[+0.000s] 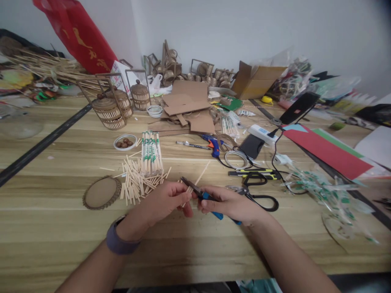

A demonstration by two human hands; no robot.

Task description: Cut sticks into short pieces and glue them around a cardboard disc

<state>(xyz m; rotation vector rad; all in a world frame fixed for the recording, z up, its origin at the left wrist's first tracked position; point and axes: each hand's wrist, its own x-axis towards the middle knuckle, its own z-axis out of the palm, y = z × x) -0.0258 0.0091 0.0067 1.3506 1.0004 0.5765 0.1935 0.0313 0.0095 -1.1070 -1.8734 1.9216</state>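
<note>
My left hand (171, 199) pinches a thin wooden stick (202, 173) that slants up to the right. In my right hand (229, 203) is a pair of blue-handled pliers (217, 209), the fingers wrapped round its grips. The dark jaws lie across the stick beside my left fingertips; whether they touch it I cannot tell. Left of my hands lies a heap of short cut stick pieces (132, 183). A round cardboard disc with a ridged rim (102, 193) rests beside the heap. Behind it are paper-wrapped chopsticks (151, 152) in a bundle.
Scissors (264, 202) and yellow-black cutters (269, 175) lie right of my hands. Farther back are a blue glue gun (214, 145), cardboard sheets (191, 101) and a dish of brown balls (125, 142). Small woven lidded baskets (108, 112) stand back left. Torn wrappers (324, 189) lie right.
</note>
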